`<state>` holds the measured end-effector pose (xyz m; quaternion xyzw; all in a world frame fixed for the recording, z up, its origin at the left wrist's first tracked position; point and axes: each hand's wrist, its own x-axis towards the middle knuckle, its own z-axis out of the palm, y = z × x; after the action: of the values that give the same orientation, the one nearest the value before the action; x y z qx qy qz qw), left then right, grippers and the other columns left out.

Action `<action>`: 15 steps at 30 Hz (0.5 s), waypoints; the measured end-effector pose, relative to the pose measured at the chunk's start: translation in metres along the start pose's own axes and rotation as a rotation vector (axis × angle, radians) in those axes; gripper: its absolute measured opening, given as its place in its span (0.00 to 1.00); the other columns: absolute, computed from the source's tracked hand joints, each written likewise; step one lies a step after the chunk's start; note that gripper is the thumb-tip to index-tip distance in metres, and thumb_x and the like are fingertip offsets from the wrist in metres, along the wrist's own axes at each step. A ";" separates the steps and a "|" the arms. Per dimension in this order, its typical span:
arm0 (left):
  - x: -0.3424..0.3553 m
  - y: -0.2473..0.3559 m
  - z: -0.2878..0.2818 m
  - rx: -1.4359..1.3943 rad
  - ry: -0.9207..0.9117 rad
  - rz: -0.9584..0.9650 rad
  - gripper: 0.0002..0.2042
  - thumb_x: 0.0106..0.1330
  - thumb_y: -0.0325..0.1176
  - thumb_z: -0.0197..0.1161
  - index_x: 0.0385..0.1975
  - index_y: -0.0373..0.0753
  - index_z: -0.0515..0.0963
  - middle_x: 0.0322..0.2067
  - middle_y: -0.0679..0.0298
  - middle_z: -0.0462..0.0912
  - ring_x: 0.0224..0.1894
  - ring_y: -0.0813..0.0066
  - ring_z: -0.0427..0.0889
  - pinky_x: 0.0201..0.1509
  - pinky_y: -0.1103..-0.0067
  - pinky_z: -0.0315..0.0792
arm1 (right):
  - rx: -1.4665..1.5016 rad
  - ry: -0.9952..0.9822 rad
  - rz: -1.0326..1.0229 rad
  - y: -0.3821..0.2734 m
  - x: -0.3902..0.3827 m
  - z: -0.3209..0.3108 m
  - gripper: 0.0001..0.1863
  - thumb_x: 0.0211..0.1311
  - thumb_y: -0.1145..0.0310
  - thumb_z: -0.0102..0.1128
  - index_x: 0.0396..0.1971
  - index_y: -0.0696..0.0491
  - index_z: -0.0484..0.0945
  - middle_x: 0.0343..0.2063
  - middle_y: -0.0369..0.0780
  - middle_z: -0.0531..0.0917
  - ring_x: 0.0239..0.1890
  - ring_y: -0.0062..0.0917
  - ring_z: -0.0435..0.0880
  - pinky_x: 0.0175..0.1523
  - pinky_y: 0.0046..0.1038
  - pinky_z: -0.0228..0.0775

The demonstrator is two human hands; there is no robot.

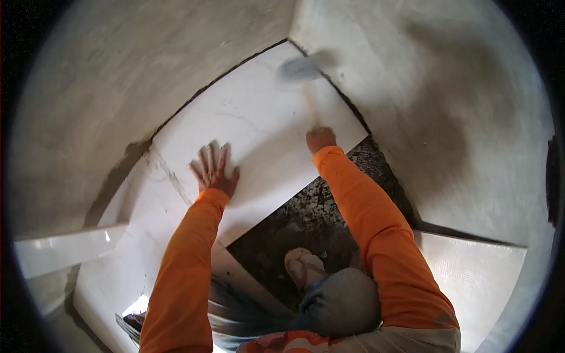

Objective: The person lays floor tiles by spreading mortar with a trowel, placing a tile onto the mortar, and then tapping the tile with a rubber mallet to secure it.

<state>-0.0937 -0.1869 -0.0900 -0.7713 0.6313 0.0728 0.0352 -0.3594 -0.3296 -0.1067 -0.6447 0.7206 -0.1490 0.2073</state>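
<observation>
My left hand (214, 172) lies flat with fingers spread on a large white floor tile (253, 117) with faint grey veins. In my right hand (321, 139), fingers wrapped round it, is the pale handle of a mallet (311, 103). Motion blurs its grey head, which is over the tile's far right part, near the wall corner. Whether the head touches the tile I cannot tell.
Bare grey walls (459, 117) meet at the far corner, with a dark gap along the tile. Rough dark mortar (306, 215) lies right of the tile, where my sandalled foot (303, 265) rests. Another tile (471, 270) leans at the right; a white slab (70, 250) stands at left.
</observation>
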 end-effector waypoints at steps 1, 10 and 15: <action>0.001 0.007 0.003 -0.006 0.009 0.039 0.33 0.63 0.53 0.46 0.67 0.58 0.45 0.69 0.62 0.38 0.71 0.56 0.33 0.66 0.49 0.27 | -0.034 -0.068 -0.001 0.017 0.011 -0.007 0.17 0.49 0.61 0.55 0.23 0.64 0.78 0.22 0.57 0.79 0.32 0.48 0.80 0.40 0.41 0.73; 0.003 0.008 -0.007 0.064 -0.044 -0.030 0.34 0.62 0.54 0.47 0.67 0.59 0.45 0.69 0.62 0.39 0.71 0.57 0.33 0.67 0.50 0.27 | 0.024 -0.280 0.083 -0.020 -0.006 -0.042 0.21 0.54 0.60 0.56 0.39 0.63 0.75 0.31 0.51 0.82 0.37 0.38 0.83 0.42 0.34 0.76; 0.003 0.020 -0.001 0.051 -0.089 -0.065 0.35 0.61 0.54 0.49 0.67 0.60 0.45 0.69 0.61 0.41 0.71 0.58 0.34 0.67 0.50 0.27 | -0.003 -0.482 0.212 -0.003 -0.012 -0.031 0.17 0.53 0.64 0.53 0.36 0.63 0.77 0.27 0.51 0.82 0.31 0.40 0.83 0.36 0.37 0.76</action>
<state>-0.1130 -0.1943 -0.0883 -0.7862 0.6055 0.0900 0.0853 -0.3710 -0.3196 -0.0767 -0.5828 0.7140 0.0325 0.3866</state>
